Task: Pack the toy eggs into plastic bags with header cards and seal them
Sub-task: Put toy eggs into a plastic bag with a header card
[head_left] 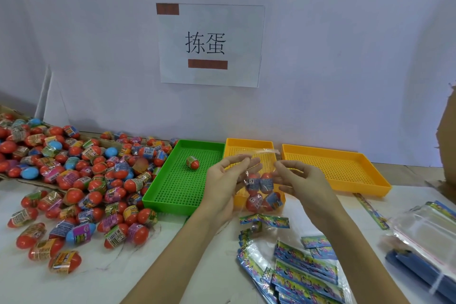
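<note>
the heap of toy eggs (81, 180) spreads over the table (192, 254) at nine o'clock. three trays stand in a row at twelve: the left tray (158, 192) with one egg (192, 162) in it, the middle tray (249, 147), then the right tray (345, 168). the header cards (303, 269) lie at five o'clock, before the trays. a stack of bags (429, 232) lies at three. a paper sign (209, 44) hangs on the wall behind.

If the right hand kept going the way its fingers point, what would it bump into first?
The right hand points left toward the clear bag of eggs it already pinches; beyond that, probably the left hand, though depth is unclear.
</note>
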`<action>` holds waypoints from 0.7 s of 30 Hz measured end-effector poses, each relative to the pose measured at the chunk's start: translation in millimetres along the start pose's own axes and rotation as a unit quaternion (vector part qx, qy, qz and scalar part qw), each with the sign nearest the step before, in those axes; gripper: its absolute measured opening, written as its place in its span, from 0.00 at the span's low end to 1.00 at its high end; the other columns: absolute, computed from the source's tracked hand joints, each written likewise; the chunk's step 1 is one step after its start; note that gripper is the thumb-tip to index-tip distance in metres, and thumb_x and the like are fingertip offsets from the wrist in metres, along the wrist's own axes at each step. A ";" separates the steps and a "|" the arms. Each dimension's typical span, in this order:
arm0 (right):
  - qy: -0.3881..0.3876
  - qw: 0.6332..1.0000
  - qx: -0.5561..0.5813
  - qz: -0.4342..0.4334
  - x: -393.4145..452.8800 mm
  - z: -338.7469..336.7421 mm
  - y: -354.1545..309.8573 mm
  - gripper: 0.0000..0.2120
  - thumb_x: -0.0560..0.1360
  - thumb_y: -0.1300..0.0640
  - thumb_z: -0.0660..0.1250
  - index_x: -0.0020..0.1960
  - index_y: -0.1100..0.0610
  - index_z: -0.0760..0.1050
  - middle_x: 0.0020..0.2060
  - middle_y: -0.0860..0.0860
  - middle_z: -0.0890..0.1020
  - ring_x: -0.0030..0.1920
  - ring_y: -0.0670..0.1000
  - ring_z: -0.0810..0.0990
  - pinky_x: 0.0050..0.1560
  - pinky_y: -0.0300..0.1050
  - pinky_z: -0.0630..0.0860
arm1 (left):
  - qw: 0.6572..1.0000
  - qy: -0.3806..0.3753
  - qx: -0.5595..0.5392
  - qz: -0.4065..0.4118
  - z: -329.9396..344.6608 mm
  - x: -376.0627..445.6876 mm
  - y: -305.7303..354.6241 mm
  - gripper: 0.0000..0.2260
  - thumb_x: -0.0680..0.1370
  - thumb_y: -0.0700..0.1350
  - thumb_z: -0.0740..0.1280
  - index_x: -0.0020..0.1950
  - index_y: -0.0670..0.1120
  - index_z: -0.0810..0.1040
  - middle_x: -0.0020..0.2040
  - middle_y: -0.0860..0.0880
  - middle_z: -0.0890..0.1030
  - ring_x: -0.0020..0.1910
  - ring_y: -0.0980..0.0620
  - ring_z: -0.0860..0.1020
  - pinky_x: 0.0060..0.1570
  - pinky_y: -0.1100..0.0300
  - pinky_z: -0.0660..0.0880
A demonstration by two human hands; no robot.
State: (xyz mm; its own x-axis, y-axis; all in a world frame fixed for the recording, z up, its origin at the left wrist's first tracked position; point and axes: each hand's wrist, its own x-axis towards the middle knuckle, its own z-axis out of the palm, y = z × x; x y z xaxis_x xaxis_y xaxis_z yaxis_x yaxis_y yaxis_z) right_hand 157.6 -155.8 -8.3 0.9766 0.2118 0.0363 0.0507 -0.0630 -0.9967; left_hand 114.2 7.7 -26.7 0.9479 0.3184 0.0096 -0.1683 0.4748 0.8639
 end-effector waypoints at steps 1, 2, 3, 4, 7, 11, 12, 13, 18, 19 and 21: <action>-0.001 1.000 -0.012 -0.011 0.4 -1.7 0.0 0.08 0.79 0.54 0.72 0.54 0.57 0.83 0.45 0.54 0.87 0.48 0.51 0.86 0.48 0.43 0.81 | 1.000 -0.004 0.002 -0.003 -0.2 0.0 0.7 0.11 0.81 0.38 0.71 0.63 0.36 0.78 0.54 0.41 0.87 0.55 0.45 0.87 0.51 0.57 0.84; 0.000 1.000 -0.023 -0.021 0.9 -3.6 0.2 0.07 0.78 0.54 0.73 0.52 0.58 0.84 0.43 0.54 0.87 0.47 0.52 0.86 0.47 0.43 0.80 | 1.000 -0.007 0.003 -0.004 0.0 -0.2 1.3 0.12 0.81 0.38 0.71 0.63 0.35 0.79 0.54 0.41 0.87 0.54 0.45 0.87 0.53 0.55 0.84; 0.002 0.999 -0.027 -0.027 1.6 -5.7 0.5 0.07 0.78 0.55 0.73 0.50 0.58 0.85 0.42 0.54 0.87 0.46 0.52 0.85 0.46 0.42 0.80 | 1.000 -0.007 0.005 -0.003 0.7 -0.6 1.2 0.12 0.81 0.38 0.71 0.62 0.35 0.79 0.54 0.41 0.87 0.54 0.45 0.87 0.55 0.53 0.83; 0.007 0.999 -0.023 -0.028 2.3 -7.7 0.9 0.06 0.78 0.56 0.73 0.49 0.59 0.85 0.41 0.55 0.86 0.45 0.52 0.84 0.46 0.42 0.79 | 1.000 -0.006 0.011 0.000 1.4 -1.0 0.8 0.11 0.81 0.38 0.71 0.61 0.35 0.79 0.53 0.41 0.87 0.54 0.45 0.87 0.57 0.50 0.81; 0.020 0.999 -0.014 -0.029 3.6 -10.2 2.1 0.06 0.78 0.57 0.73 0.47 0.59 0.85 0.39 0.55 0.85 0.43 0.52 0.83 0.45 0.43 0.79 | 1.000 -0.004 0.026 0.010 4.0 -2.5 -0.9 0.11 0.81 0.39 0.71 0.61 0.36 0.80 0.53 0.41 0.88 0.53 0.46 0.87 0.54 0.53 0.82; 0.044 0.999 -0.003 -0.029 5.9 -10.7 3.5 0.06 0.79 0.57 0.72 0.48 0.60 0.84 0.39 0.55 0.84 0.43 0.52 0.82 0.46 0.43 0.80 | 0.999 -0.022 0.037 -0.008 3.2 -3.6 1.2 0.16 0.78 0.44 0.75 0.61 0.38 0.81 0.53 0.42 0.88 0.54 0.47 0.87 0.47 0.60 0.84; 0.051 0.998 0.010 -0.026 6.6 -12.2 3.9 0.06 0.79 0.57 0.72 0.49 0.61 0.84 0.39 0.55 0.84 0.43 0.53 0.82 0.46 0.44 0.80 | 0.998 -0.034 0.048 -0.014 1.7 -3.0 1.6 0.16 0.78 0.45 0.76 0.61 0.38 0.81 0.53 0.43 0.88 0.55 0.47 0.87 0.48 0.59 0.84; 0.055 0.998 0.023 -0.022 6.9 -13.6 3.6 0.07 0.79 0.57 0.71 0.50 0.61 0.84 0.40 0.55 0.84 0.43 0.53 0.82 0.46 0.44 0.80 | 0.997 -0.044 0.057 -0.016 0.3 -2.0 1.5 0.16 0.77 0.44 0.76 0.61 0.38 0.81 0.53 0.42 0.88 0.55 0.46 0.86 0.50 0.58 0.84; 0.036 0.998 0.038 -0.023 6.4 -14.4 1.2 0.08 0.79 0.56 0.72 0.52 0.61 0.84 0.42 0.56 0.85 0.44 0.52 0.82 0.47 0.44 0.79 | 0.997 -0.039 0.062 0.001 -2.5 0.0 0.3 0.09 0.78 0.37 0.73 0.57 0.36 0.83 0.52 0.39 0.87 0.51 0.44 0.87 0.48 0.58 0.83; 0.036 0.998 0.035 -0.024 6.3 -13.7 0.7 0.08 0.79 0.56 0.72 0.52 0.61 0.84 0.44 0.57 0.85 0.44 0.52 0.82 0.48 0.45 0.80 | 0.998 -0.035 0.060 0.004 -2.6 0.0 1.1 0.09 0.78 0.37 0.73 0.57 0.36 0.83 0.51 0.39 0.88 0.50 0.45 0.87 0.46 0.59 0.83; 0.045 0.998 0.022 -0.027 6.7 -12.7 0.1 0.07 0.79 0.56 0.72 0.53 0.59 0.84 0.46 0.58 0.86 0.45 0.53 0.83 0.47 0.45 0.80 | 0.997 -0.033 0.063 0.007 -2.2 0.0 2.2 0.09 0.79 0.38 0.72 0.58 0.35 0.83 0.51 0.40 0.88 0.49 0.46 0.87 0.44 0.60 0.82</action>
State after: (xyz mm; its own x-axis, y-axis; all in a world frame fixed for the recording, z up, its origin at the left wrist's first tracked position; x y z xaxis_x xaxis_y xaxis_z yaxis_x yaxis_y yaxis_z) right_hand 166.8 -166.7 -7.2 0.9877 0.1249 0.0938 0.0960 -0.0116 -0.9953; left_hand 113.2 10.5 -25.9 0.9619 0.2683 0.0516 -0.1502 0.3616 0.9202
